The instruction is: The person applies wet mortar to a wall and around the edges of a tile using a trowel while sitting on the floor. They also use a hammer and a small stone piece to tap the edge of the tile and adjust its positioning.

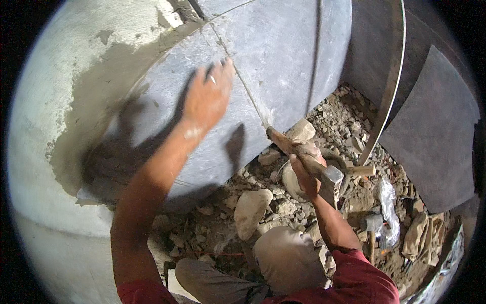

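Observation:
My left hand (207,99) rests over a large blue-grey slab (273,55), its fingers stretched out beside a thin joint line that runs down the surface. It holds nothing visible and is slightly blurred. Lower right, my right hand (306,175) is closed round a brown, dust-covered tool (284,142), whose narrow end meets the lower end of the joint, where pale dust shows. Its exact kind cannot be told. A grey block-like metal piece (332,175) and a short wooden handle (362,171) show beside that hand; whether they belong to the tool is unclear.
Wet grey mortar (96,101) borders the slab on the pale wall at left. Broken stones (252,213) and rubble cover the ground. A hammer (373,223), clear plastic wrap (388,213) and tan gloves (420,235) lie at right. Dark slabs (438,137) lean behind them.

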A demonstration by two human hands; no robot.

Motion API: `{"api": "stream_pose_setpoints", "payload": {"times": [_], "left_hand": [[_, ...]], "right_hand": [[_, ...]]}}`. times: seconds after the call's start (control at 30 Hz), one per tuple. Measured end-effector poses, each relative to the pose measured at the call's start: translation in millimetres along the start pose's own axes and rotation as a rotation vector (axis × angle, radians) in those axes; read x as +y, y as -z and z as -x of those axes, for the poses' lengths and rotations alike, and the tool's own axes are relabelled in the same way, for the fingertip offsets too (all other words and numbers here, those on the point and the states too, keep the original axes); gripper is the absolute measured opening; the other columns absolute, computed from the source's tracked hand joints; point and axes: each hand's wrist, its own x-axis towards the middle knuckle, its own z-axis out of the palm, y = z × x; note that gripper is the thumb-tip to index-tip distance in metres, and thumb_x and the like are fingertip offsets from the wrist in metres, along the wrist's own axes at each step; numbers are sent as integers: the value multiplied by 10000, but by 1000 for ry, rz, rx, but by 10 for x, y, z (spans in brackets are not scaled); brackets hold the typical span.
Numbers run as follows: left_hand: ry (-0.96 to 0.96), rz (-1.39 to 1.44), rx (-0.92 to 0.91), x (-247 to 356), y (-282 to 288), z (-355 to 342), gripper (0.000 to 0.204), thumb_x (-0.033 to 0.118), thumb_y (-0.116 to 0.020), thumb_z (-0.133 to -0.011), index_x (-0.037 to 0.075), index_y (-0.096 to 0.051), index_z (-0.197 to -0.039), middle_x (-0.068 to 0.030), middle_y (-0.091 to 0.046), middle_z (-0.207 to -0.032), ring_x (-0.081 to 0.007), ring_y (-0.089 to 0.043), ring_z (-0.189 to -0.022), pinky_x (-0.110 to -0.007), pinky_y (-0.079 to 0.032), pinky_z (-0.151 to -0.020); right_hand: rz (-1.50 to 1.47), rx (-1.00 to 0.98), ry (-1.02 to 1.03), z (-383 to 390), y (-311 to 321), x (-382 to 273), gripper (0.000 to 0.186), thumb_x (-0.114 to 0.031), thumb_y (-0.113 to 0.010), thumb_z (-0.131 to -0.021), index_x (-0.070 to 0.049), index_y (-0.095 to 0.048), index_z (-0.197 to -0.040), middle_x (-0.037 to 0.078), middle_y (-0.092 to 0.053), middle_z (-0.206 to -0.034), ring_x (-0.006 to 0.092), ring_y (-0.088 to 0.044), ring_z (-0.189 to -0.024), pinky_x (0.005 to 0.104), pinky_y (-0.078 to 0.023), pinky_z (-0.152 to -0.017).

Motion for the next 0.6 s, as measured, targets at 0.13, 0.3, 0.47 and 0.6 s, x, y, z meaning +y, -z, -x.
{"api": "stream_pose_setpoints", "payload": {"times": [0.13, 0.3, 0.47, 0.6], "left_hand": [[-160, 136, -123, 697, -475, 426, 503, 224, -498, -904, -19, -492, -1344, -129, -426, -1462, -251, -392, -1330, -436, -327, -1068], [-241, 93, -334, 1156, -626, 337, 502, 198, -476, -915, 5, -472, -1378, -124, -299, -1543, -278, -289, -1405, -460, -285, -1104], [-274, -79, -416, 1373, -613, 314, 484, 268, -450, -951, 110, -477, -1407, -81, -202, -1581, -324, -190, -1426, -535, -255, -1084], [-280, -97, -423, 1499, -723, 380, 481, 265, -459, -947, 120, -480, -1405, -69, -192, -1576, -316, -205, -1419, -561, -251, -1086]], "right_hand": [[-17, 86, -40, 291, 52, 51, 270, -145, -622, -881, -16, -599, -1117, 137, -620, -1078, 256, -587, -1007, 364, -444, -910], [-39, 144, -56, 763, 166, 497, 247, -54, -631, -852, -3, -578, -1088, 140, -610, -1101, 263, -577, -1022, 384, -439, -927], [-76, 202, -180, 1058, 468, 633, 270, -75, -610, -859, -1, -601, -1118, 117, -609, -1116, 221, -570, -1030, 355, -437, -933], [-31, 176, -318, 1201, 543, 630, 252, -71, -599, -866, -8, -623, -1108, 102, -613, -1106, 209, -569, -1031, 343, -436, -934]]}}
